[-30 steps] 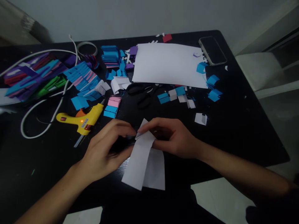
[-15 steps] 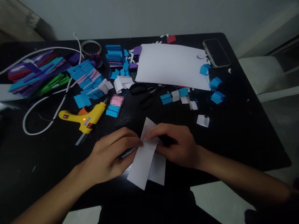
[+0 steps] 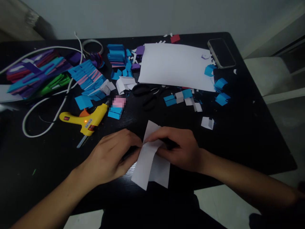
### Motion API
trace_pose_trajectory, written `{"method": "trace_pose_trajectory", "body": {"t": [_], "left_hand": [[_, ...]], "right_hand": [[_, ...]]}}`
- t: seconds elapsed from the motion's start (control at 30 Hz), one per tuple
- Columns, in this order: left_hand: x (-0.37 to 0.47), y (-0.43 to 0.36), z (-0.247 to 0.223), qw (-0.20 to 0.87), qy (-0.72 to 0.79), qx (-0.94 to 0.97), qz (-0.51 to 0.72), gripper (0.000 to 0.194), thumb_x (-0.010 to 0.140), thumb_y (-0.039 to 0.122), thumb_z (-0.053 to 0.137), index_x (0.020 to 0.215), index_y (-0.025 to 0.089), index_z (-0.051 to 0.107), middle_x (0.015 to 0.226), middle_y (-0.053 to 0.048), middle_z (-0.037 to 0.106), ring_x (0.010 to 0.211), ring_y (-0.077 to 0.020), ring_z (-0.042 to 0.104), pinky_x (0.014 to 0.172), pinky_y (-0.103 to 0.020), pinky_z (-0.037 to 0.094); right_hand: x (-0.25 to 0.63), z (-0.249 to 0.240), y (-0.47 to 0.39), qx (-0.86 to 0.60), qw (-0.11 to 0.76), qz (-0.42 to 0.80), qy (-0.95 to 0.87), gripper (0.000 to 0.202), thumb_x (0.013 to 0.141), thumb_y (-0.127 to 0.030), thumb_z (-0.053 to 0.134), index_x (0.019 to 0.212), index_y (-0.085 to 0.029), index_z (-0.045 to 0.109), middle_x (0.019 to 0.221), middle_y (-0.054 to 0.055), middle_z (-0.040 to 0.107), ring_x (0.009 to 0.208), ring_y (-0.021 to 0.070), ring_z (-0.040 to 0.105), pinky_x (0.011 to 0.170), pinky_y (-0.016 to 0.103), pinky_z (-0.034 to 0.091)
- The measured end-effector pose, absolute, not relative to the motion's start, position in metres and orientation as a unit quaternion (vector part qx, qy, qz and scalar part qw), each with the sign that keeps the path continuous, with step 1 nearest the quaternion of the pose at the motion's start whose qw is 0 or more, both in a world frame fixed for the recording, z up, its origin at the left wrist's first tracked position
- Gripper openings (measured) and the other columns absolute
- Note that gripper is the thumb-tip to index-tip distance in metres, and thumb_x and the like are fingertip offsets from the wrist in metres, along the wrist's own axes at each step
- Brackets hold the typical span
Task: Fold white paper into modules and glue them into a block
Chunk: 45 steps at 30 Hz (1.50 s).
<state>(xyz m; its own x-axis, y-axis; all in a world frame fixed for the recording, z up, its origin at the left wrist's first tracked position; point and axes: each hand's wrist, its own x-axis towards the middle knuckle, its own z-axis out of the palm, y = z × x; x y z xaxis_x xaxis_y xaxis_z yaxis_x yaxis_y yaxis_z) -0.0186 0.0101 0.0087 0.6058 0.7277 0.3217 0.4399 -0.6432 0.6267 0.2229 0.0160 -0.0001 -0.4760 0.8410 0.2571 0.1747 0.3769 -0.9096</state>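
Between my hands is a white paper strip (image 3: 144,165), creased and partly folded, held just above the front of the black table. My left hand (image 3: 116,156) pinches its left edge with thumb and fingers. From the other side, my right hand (image 3: 178,146) grips the strip, index finger on top and thumb underneath. Two lower flaps of the paper hang apart towards me, and its upper end points away. The fingertips partly hide the crease. A yellow glue gun (image 3: 88,119) with an orange light lies beyond my left hand.
Black-handled scissors (image 3: 150,95) lie before a stack of white sheets (image 3: 173,65). A phone (image 3: 221,53) rests at the back right. Blue and white folded pieces (image 3: 183,97), a roll of tape (image 3: 92,47), coloured paper bundles (image 3: 38,73) and a white cable (image 3: 35,130) are spread around.
My left fingers have curled in slightly and shifted along the paper's left edge. My right index finger has slid a little left across the crease. The lower flaps have tilted slightly.
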Motion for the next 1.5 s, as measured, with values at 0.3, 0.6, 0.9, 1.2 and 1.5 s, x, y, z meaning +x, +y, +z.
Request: {"method": "trace_pose_trajectory", "body": {"t": [0.3, 0.6, 0.9, 1.2, 1.5], "left_hand": [[-0.017, 0.008, 0.01, 0.262, 0.331, 0.856, 0.298, 0.041, 0.085, 0.016, 0.069, 0.122, 0.017, 0.052, 0.113, -0.013, 0.066, 0.102, -0.0232, 0.069, 0.08, -0.036, 0.061], [-0.016, 0.004, 0.01, 0.233, 0.303, 0.888, 0.257, 0.056, 0.09, 0.022, 0.068, 0.143, 0.033, 0.053, 0.145, -0.013, 0.048, 0.115, -0.0281, 0.063, 0.087, -0.043, 0.062], [-0.018, 0.005, 0.006, 0.232, 0.329, 0.87, 0.286, 0.034, 0.097, 0.024, 0.061, 0.13, 0.019, 0.056, 0.124, -0.015, 0.064, 0.108, -0.0259, 0.068, 0.082, -0.038, 0.064], [-0.02, 0.013, 0.007, 0.27, 0.34, 0.849, 0.301, 0.029, 0.095, 0.026, 0.067, 0.122, 0.018, 0.058, 0.109, -0.01, 0.069, 0.097, -0.0219, 0.071, 0.08, -0.032, 0.061], [-0.03, 0.018, 0.024, 0.447, 0.327, 0.799, 0.233, 0.03, 0.086, 0.018, 0.061, 0.116, 0.021, 0.062, 0.107, -0.009, 0.07, 0.097, -0.024, 0.07, 0.078, -0.036, 0.061]], "right_hand": [[0.221, 0.001, 0.019, -0.388, 0.368, 0.52, -0.666, 0.02, 0.083, -0.01, 0.077, 0.1, -0.02, 0.074, 0.092, 0.001, 0.077, 0.076, 0.0136, 0.071, 0.065, 0.025, 0.055], [0.219, 0.004, 0.019, -0.39, 0.386, 0.624, -0.556, 0.031, 0.077, -0.021, 0.088, 0.102, -0.023, 0.069, 0.093, 0.0, 0.08, 0.087, 0.0166, 0.078, 0.074, 0.025, 0.059], [0.218, 0.003, 0.02, -0.391, 0.34, 0.645, -0.562, 0.023, 0.08, -0.025, 0.085, 0.101, -0.023, 0.077, 0.094, 0.0, 0.081, 0.085, 0.0156, 0.078, 0.077, 0.026, 0.062], [0.223, 0.002, 0.029, -0.39, 0.303, 0.715, -0.494, 0.029, 0.073, -0.028, 0.091, 0.099, -0.021, 0.08, 0.092, 0.002, 0.081, 0.087, 0.0177, 0.078, 0.082, 0.031, 0.064], [0.23, 0.006, 0.036, -0.355, 0.204, 0.769, -0.491, 0.027, 0.075, -0.025, 0.089, 0.1, -0.02, 0.081, 0.089, 0.002, 0.082, 0.084, 0.0169, 0.079, 0.08, 0.028, 0.064]]}}
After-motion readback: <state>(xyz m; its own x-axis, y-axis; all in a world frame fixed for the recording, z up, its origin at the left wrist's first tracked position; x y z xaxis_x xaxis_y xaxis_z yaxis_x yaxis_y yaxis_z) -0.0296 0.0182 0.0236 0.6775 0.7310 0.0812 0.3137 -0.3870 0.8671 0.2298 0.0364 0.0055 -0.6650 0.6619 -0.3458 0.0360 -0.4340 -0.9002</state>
